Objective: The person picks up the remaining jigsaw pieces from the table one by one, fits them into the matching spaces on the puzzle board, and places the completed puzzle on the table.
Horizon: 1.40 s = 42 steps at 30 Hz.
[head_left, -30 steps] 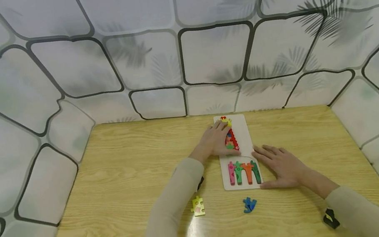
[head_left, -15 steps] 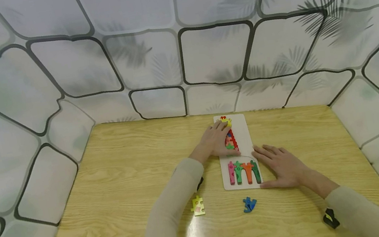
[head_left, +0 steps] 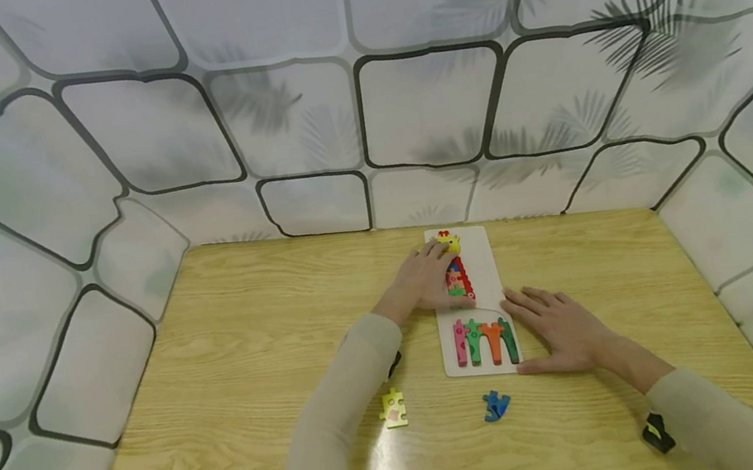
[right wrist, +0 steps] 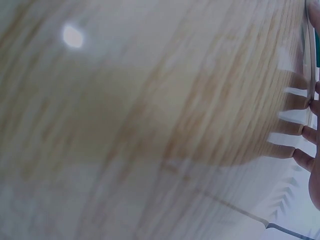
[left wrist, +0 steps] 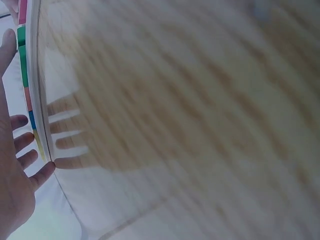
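A white puzzle board [head_left: 481, 258] lies lengthwise on the table, holding a yellow giraffe head [head_left: 449, 243], red, blue, pink and green neck pieces, and several leg pieces [head_left: 474, 342]. My left hand [head_left: 423, 277] rests over the board's left side with relaxed fingers, covering part of the neck. In the left wrist view, that hand [left wrist: 17, 185] has its fingers near the board's edge. My right hand [head_left: 561, 330] lies spread at the board's right edge, touching it. Only a strip of this hand [right wrist: 314, 180] shows in the right wrist view.
A yellow puzzle piece [head_left: 394, 410] with a pink spot lies loose by the left forearm. Another loose piece, blue [head_left: 496, 405], is just in front of the board. The wood-grain table [head_left: 269, 313] meets a patterned wall covering [head_left: 311, 204] at the back and sides.
My left hand has shifted very slightly toward me and to the left, showing a little more of the giraffe head. The right hand stays in place.
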Tool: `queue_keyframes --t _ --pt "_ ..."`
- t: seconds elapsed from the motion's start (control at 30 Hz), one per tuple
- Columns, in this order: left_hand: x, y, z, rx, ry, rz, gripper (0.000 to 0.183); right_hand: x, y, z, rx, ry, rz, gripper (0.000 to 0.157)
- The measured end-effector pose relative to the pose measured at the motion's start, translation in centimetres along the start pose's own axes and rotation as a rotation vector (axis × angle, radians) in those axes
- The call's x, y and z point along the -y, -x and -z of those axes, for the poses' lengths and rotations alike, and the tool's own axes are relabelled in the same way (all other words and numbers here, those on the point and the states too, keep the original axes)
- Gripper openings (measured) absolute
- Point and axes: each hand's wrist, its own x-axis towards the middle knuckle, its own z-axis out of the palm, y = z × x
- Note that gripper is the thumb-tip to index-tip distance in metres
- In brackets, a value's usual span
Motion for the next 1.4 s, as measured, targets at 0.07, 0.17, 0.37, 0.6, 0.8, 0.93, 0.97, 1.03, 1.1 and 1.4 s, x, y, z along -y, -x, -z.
queue_keyframes --t 0.07,0.17,0.37,0.6,0.8,0.93,0.97,1.03,1.1,1.4 --pt "0.1 0.1 0.1 0.002 -0.007 -0.004 0.11 0.0 0.0 0.0 0.001 -0.003 0.0 0.111" --pt "0.3 0.2 0.2 0.012 -0.024 -0.009 0.112 0.0 0.0 0.1 -0.001 -0.001 0.003 0.111" --pt "0.6 0.7 0.5 0.028 -0.036 -0.02 0.112 0.1 0.1 0.3 -0.001 0.01 0.004 0.111" --pt "1.2 1.4 0.9 0.046 -0.029 -0.027 0.113 0.2 0.1 0.4 0.005 0.016 0.002 0.111" --pt "1.9 2.1 1.1 0.065 -0.028 -0.026 0.112 0.2 0.0 0.4 0.012 0.016 -0.004 0.112" --pt "2.3 2.6 1.4 0.077 -0.045 -0.022 0.114 0.1 0.0 0.3 0.011 0.019 -0.003 0.112" --pt "2.4 2.8 1.4 0.081 -0.051 -0.022 0.115 0.1 0.0 0.2 0.009 0.019 -0.002 0.112" --pt "2.5 3.1 1.5 0.083 -0.056 -0.021 0.115 0.1 0.0 0.2 0.007 0.018 -0.001 0.112" --pt "2.6 3.4 1.5 0.079 -0.05 -0.02 0.114 0.0 0.1 0.2 0.006 0.018 0.0 0.112" --pt "2.6 4.9 1.6 0.049 -0.022 -0.034 0.113 -0.1 0.0 0.2 0.01 0.019 0.003 0.112"
